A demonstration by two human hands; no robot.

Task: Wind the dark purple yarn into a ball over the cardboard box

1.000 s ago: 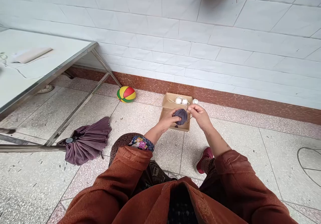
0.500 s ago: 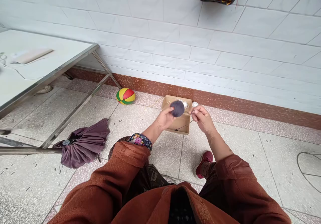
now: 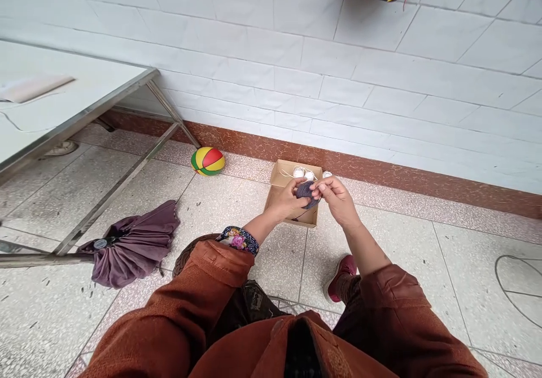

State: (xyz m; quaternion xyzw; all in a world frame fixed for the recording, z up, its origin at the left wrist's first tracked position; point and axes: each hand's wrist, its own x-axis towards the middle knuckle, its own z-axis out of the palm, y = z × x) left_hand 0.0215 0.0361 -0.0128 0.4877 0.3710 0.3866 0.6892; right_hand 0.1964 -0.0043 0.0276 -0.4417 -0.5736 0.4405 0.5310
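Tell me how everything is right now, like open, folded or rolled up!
Dark yarn ball: wound up, held in the left hand
Right hand: pinched together at the dark yarn ball
Cardboard box: open
White yarn balls in the cardboard box: wound up
Purple umbrella: loosely folded, lying down
Colourful ball: round, resting on the floor

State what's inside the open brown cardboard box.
Two white yarn balls lie in the box's far half; the left hand and dark grey yarn ball partly hide the rest.
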